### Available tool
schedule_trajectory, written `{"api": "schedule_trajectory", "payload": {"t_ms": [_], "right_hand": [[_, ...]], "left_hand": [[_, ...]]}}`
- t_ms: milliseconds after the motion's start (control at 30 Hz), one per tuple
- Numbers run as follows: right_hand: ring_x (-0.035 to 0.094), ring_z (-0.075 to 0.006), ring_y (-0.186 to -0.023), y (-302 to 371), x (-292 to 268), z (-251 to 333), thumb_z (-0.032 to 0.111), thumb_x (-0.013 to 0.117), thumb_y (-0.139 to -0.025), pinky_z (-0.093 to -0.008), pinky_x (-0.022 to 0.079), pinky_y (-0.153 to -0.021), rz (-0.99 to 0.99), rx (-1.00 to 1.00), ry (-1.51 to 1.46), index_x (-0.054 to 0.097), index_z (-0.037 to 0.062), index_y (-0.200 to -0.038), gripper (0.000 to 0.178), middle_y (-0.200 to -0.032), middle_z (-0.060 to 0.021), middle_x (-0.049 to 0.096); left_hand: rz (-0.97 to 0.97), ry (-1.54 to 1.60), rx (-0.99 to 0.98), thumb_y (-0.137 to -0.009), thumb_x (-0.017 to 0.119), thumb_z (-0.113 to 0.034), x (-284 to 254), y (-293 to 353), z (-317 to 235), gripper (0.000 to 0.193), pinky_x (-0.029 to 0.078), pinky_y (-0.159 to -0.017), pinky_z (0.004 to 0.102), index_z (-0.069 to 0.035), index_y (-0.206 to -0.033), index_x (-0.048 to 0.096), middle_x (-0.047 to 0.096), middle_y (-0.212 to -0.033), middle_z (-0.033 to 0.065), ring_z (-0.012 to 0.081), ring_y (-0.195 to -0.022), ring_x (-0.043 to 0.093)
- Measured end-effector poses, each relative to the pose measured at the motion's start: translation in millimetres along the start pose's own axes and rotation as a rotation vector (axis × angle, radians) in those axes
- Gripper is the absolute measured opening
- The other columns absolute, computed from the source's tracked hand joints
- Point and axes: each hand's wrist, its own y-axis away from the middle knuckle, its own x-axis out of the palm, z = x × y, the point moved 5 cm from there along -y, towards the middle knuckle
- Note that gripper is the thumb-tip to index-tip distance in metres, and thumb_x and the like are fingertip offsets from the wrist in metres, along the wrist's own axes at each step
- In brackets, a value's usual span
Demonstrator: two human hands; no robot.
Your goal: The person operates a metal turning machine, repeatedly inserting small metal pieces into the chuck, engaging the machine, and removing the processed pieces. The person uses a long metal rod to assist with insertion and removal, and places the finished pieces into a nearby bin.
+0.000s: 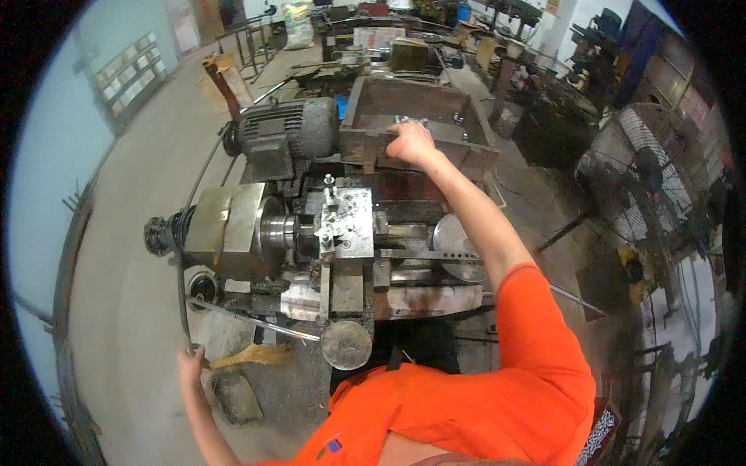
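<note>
My left hand [192, 365] is low on the left, fingers wrapped round the lower end of a long dark lever rod [183, 303]. A straw hand broom [260, 356] lies just right of that hand, its handle end close to my fingers. My right arm stretches forward across the lathe [353, 225]. At its end my right hand [412, 145] bends over the near rim of a rusty metal bin [361, 144], fingers curled down. Small shiny metal parts [458, 119] lie in the bin. Whatever is between the right fingertips is too small to make out.
A grey electric motor [299, 128] sits behind the headstock [225, 221], left of the bin. The chuck [276, 233] faces the tool post [328, 217]. A round handwheel [346, 345] juts toward me. A dustpan [237, 396] rests on the floor. At right stands a large fan [633, 171].
</note>
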Motion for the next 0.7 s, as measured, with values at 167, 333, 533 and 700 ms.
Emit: {"api": "schedule_trajectory", "payload": {"t_ms": [167,333,533,700], "right_hand": [[0.058,-0.0338,-0.095,7.6,-1.0,-49.1,0.026,0.062,-0.056,-0.0380,0.047,-0.085,0.024,-0.050,-0.199,0.068,0.0156,-0.099,0.045,-0.098,-0.0172,0.063],[0.053,-0.0311,-0.105,139.9,-61.6,-94.4,0.024,0.060,-0.058,-0.0349,0.044,-0.089,-0.030,-0.086,-0.189,0.065,0.0010,-0.097,0.045,-0.123,-0.0178,0.051],[0.059,-0.0221,-0.063,377.4,-119.7,-241.9,0.015,0.057,-0.061,-0.0316,0.047,-0.062,0.251,0.697,-0.160,0.067,0.0056,-0.099,0.040,-0.074,-0.0131,0.065],[0.062,-0.0287,-0.088,536.8,-89.5,-297.1,0.021,0.056,-0.066,-0.0356,0.049,-0.080,0.527,0.854,0.070,0.069,0.0081,-0.089,0.029,-0.092,-0.0131,0.066]], "left_hand": [[0.066,0.186,0.095,-0.082,0.062,-0.017,1.1,-22.8,22.2,0.028,0.049,-0.045,0.0327,0.006,-0.095,0.053,0.055,-0.064,0.0094,0.0183,-0.050,0.057],[0.062,0.325,0.024,-0.083,0.062,-0.022,-0.4,-6.1,24.1,0.028,0.048,-0.052,0.0319,0.001,-0.096,0.052,0.055,-0.066,0.0086,0.0182,-0.056,0.055],[0.343,0.613,-0.171,-0.084,0.059,-0.027,-12.3,-77.5,127.7,0.047,0.048,-0.068,0.0386,0.002,-0.118,0.046,0.053,-0.076,0.0120,0.0226,-0.072,0.053],[0.295,0.375,-0.095,-0.084,0.061,-0.028,-19.9,-50.0,81.7,0.045,0.049,-0.069,0.0401,0.002,-0.116,0.049,0.053,-0.075,0.0118,0.0221,-0.070,0.054]]}}
